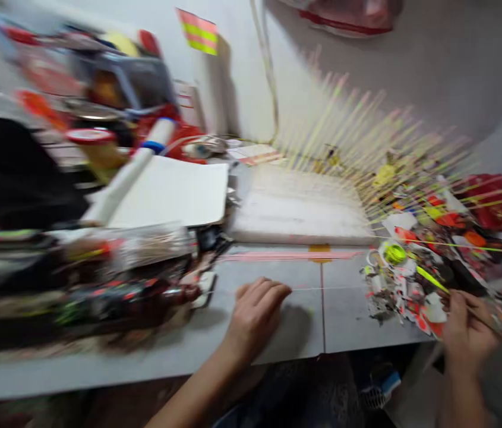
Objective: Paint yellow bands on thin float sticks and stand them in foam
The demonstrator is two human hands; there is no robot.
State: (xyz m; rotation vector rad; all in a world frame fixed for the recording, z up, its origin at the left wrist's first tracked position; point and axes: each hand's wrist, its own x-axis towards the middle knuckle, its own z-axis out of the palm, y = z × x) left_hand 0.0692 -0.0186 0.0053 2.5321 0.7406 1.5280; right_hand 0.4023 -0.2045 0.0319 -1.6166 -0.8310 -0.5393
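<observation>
My right hand point(469, 330) is closed around a paintbrush point(431, 278) whose bristles are bright neon yellow; its thin handle runs back past my fingers to the right. This brush tip is over a paint-spattered heap of white and orange scraps point(411, 300). My left hand point(257, 315) is over the front of the grey table, fingers curled and pressed together. A very thin pale rod point(306, 289) passes through its fingertips and lies level, sticking out on both sides. Behind it, several pink thin rods point(268, 256) lie along the front of a white foam block point(299, 229).
Many thin yellow-and-pink rods point(335, 125) fan upright from the block's back and right side. Left of it are a white sheet point(174, 193), a clear bag of sticks point(152, 246) and blurred bottles point(144, 300). A red-lidded jar point(94, 145) stands farther back.
</observation>
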